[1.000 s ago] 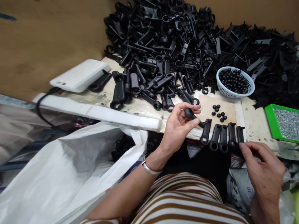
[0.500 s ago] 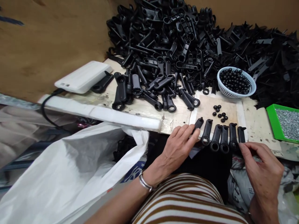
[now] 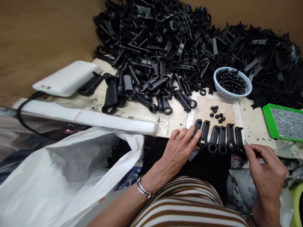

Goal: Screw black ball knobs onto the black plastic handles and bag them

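Along the back of the bench (image 3: 257,135), a great heap of black plastic parts (image 3: 146,41) towers, and down front a white sack (image 3: 54,176) gapes! Here's the left hand (image 3: 178,149), fingers draped over the leftmost handle (image 3: 198,124); whether they grip it, I can't tell. Across to the right hand (image 3: 267,167), loosely curled, fingertips at the foot of the rightmost handle (image 3: 239,137), pinch unclear! Green tray (image 3: 267,121), blue basket (image 3: 226,93), both loaded. Six black handles (image 3: 213,137) line the front edge, loose black balls (image 3: 217,116) clustered just behind.
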Available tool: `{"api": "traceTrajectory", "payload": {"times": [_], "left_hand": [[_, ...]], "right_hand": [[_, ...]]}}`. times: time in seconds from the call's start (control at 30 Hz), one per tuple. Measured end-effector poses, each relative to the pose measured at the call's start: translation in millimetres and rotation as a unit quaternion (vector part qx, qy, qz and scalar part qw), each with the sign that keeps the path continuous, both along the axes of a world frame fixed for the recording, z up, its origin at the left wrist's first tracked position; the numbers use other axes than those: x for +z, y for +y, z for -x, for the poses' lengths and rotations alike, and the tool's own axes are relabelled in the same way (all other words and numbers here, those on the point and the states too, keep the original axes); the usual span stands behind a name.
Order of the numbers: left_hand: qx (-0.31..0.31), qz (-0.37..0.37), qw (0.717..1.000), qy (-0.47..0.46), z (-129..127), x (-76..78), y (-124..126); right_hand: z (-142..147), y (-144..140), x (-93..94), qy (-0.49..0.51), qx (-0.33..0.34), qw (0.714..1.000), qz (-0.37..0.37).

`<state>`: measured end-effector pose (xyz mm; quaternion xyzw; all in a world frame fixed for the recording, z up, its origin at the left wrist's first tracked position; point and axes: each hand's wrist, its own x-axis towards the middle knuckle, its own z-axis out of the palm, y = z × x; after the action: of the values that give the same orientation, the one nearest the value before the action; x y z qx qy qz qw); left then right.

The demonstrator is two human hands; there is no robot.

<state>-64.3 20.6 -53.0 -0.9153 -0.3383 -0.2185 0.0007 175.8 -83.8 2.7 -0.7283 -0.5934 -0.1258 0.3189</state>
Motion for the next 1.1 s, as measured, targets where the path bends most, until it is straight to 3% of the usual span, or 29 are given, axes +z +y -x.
{"api": "traceTrajectory", "payload": {"times": [0.17, 0.43, 0.63, 0.73, 0.87, 0.97, 1.1], "left_hand": [[-0.002, 0.014, 0.999, -0.033, 1.2, 1.8, -1.1], [-0.127, -0.001, 0.983, -0.132, -21.8, 4.1, -2.7], [-0.195, 0.023, 0.973, -0.123, -46.5, 1.5, -11.9], [-0.186, 0.020, 0.974, -0.128, -53.3, -1.6, -16.3], [-0.155, -0.060, 0.978, -0.123, -58.5, -4.2, -18.9], [-0.128, -0.114, 0.977, -0.124, -61.2, -3.7, -19.3], [-0.104, -0.124, 0.978, -0.129, -63.0, -1.5, -18.6]], "right_hand": [[-4.5, 0.1, -2.0, -0.012, 0.007, 1.000, -0.004], [-3.5, 0.5, -1.8, -0.003, 0.088, 0.995, 0.042], [-10.9, 40.1, 8.7, -0.055, 0.132, 0.986, 0.084], [-20.2, 70.5, 11.7, -0.065, 0.145, 0.980, 0.119], [-23.1, 103.9, 13.0, -0.093, 0.150, 0.960, 0.218], [-13.9, 117.5, 17.7, -0.122, 0.127, 0.933, 0.314], [-1.7, 125.2, 26.1, -0.150, 0.070, 0.912, 0.376]]}}
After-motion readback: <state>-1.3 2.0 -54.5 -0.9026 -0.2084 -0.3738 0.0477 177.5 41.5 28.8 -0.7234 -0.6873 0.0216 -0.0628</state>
